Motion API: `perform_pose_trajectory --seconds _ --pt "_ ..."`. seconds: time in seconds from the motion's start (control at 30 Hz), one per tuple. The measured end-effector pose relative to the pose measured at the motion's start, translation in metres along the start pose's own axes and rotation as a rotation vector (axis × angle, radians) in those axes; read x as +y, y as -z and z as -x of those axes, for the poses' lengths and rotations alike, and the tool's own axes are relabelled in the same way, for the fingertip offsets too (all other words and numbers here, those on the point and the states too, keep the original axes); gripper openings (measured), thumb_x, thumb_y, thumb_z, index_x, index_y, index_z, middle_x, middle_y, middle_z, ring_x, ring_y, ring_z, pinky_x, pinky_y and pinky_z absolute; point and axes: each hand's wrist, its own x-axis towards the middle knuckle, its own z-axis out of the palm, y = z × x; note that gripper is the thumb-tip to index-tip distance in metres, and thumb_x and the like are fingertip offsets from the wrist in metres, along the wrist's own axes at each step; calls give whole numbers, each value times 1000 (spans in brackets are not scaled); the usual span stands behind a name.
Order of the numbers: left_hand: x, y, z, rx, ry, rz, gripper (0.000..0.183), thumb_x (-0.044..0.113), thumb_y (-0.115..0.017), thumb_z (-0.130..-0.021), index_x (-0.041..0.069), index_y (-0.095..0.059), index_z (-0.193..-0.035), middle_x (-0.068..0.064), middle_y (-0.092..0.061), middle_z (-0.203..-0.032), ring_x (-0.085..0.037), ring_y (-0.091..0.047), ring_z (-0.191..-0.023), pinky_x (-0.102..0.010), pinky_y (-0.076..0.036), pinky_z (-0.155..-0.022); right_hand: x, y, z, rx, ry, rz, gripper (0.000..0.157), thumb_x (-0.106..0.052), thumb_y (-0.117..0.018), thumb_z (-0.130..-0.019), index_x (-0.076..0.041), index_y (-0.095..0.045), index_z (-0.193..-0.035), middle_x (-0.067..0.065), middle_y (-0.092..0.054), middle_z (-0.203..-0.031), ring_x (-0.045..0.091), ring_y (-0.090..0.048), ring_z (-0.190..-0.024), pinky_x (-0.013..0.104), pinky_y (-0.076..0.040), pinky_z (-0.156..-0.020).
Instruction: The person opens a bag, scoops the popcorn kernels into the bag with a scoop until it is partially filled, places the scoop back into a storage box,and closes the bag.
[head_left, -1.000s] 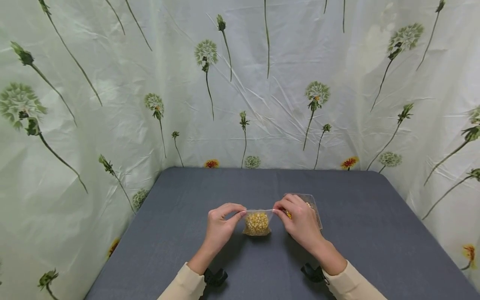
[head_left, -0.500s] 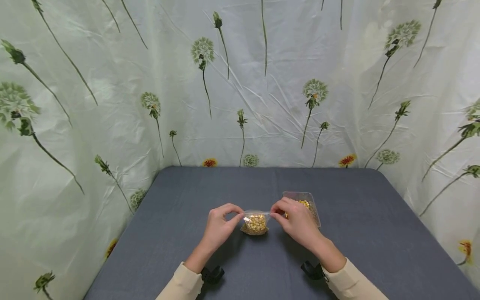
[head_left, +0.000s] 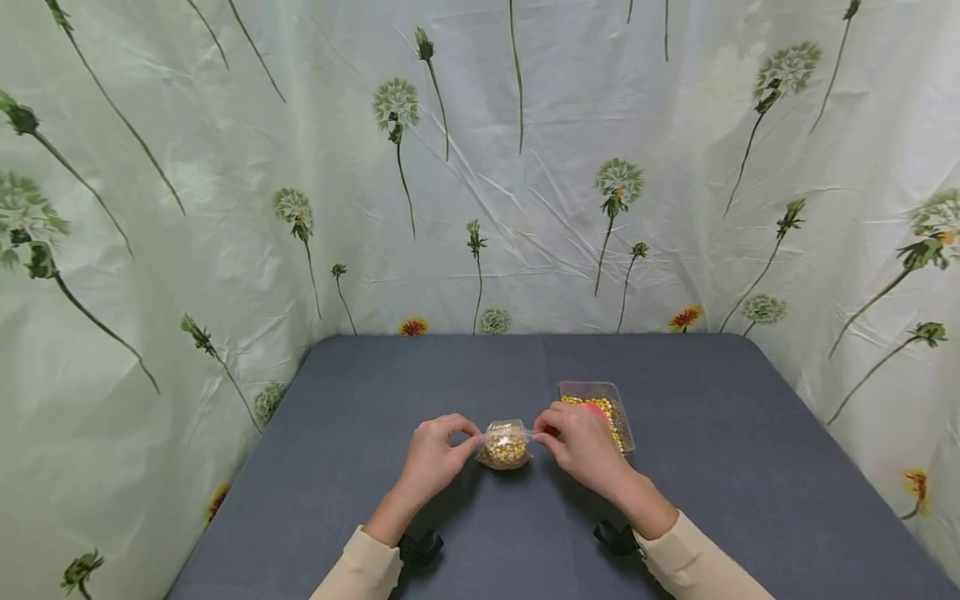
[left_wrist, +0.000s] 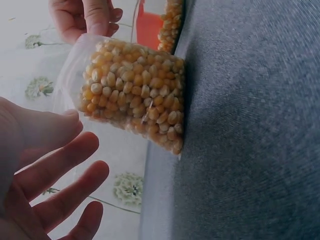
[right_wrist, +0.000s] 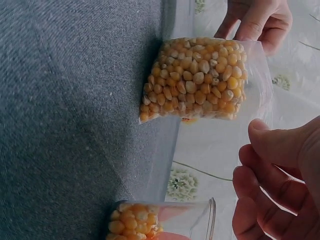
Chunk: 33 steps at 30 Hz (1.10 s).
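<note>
A small clear plastic zip bag (head_left: 504,452) of corn kernels stands on the table in front of me, its base on the cloth. My left hand (head_left: 437,458) pinches the bag's left top edge between thumb and index finger. At the right top edge my right hand (head_left: 588,446) pinches it the same way. In the left wrist view the kernels fill most of the bag (left_wrist: 135,90), leaving a bare plastic strip along the top. The other fingers of my left hand (left_wrist: 55,170) are spread apart from the bag. The fingertip contact is partly hidden in both wrist views.
Behind and right of my right hand stands a clear plastic box (head_left: 627,427) with loose corn kernels and a red piece (head_left: 597,408) inside. The right hand covers its near left part. Grey cloth (head_left: 360,400) covers the table, with a flower-printed curtain (head_left: 450,208) behind.
Both hands have lowered slightly, and the bag's zip strip with them; the bag looks squatter, its top film now showing above the strip. More of the box and its red piece shows.
</note>
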Motion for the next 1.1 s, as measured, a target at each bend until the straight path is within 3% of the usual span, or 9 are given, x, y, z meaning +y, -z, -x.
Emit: perform_pose_trajectory --seconds 0.17,0.4,0.6,0.77,0.93,1.1 --pt "-1 -2 -1 13 -12 -48 5 26 -79 -89 23 -77 -86 14 -70 -88 -4 -63 -75 -36 -53 -71 -1 0 -2 -21 -7 7 20 -12 -86 -81 -24 -70 -82 -17 -57 -79 0 -50 -69 23 -46 -61" --pt "-1 -3 0 20 -8 -50 4 23 -80 -88 24 -76 -86 15 -69 -87 -5 -63 -73 -35 -53 -69 -1 -1 -2 -35 -3 10 18 -14 -86 -82 -23 -71 -84 -16 -57 -80 -1 -52 -70 23 -47 -62" --pt "3 0 -5 7 -54 -11 15 17 -81 -88 19 -75 -101 8 -70 -100 -18 -69 -94 -43 -54 -79 -3 9 -3 -27 2 33 20 -13 -87 -80 -22 -71 -88 -13 -60 -84 3 -59 -76 28 -51 -67" --pt "8 6 -5 6 -95 -56 29 19 -80 -89 24 -70 -116 8 -68 -112 -13 -64 -107 -40 -52 -86 -7 25 -3 -23 1 63 27 -14 -83 -84 -24 -73 -107 -10 -63 -96 8 -60 -78 29 -49 -64" --pt "16 18 -7 31 -115 -74 41 23 -76 -92 24 -64 -131 8 -63 -127 -15 -58 -120 -46 -49 -94 -9 45 -5 56 6 42 45 -15 -80 -87 -23 -67 -129 -4 -65 -114 15 -63 -97 38 -53 -72" --pt "21 30 -7 47 -122 -153 54 30 -76 -92 23 -57 -142 3 -58 -137 -21 -53 -129 -53 -46 -97 -3 62 1 91 -3 54 55 -18 -78 -89 -23 -59 -140 1 -59 -132 21 -55 -121 48 -53 -86"
